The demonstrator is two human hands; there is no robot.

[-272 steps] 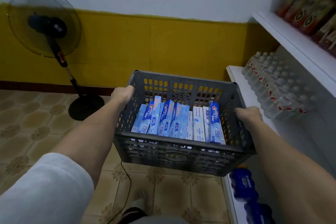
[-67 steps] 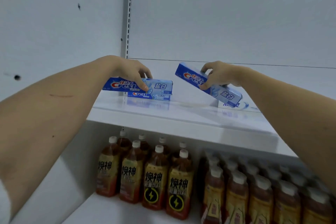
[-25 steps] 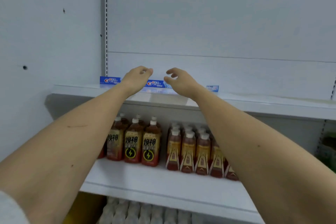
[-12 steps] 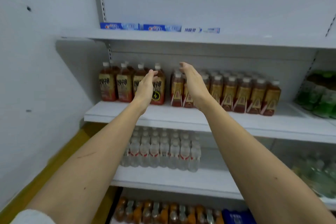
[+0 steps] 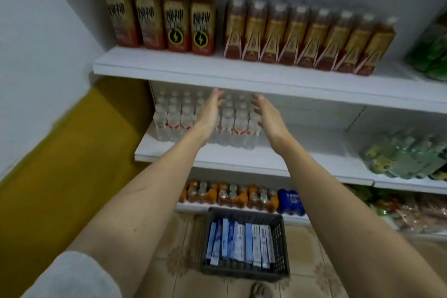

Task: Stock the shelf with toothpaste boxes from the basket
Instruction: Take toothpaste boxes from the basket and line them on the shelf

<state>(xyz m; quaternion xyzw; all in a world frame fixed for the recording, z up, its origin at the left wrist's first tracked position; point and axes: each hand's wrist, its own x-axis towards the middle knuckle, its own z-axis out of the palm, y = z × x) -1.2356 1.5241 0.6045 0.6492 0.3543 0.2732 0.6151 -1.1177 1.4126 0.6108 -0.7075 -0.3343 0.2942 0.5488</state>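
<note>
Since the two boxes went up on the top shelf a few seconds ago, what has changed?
Both hands let go of their boxes and came down empty: left hand and right hand now hang open before the water bottles, above the basket. The view tilted down, so the top shelf is out of sight. Toothpaste boxes still fill the basket.

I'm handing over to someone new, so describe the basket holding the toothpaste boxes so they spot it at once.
Start at the white shelving unit full of drink bottles and look down to the tiled floor in front of its lowest shelf. There stands the basket, a dark grey slotted plastic crate. Unlike everything nearby, it holds blue and white toothpaste boxes on edge.
</note>
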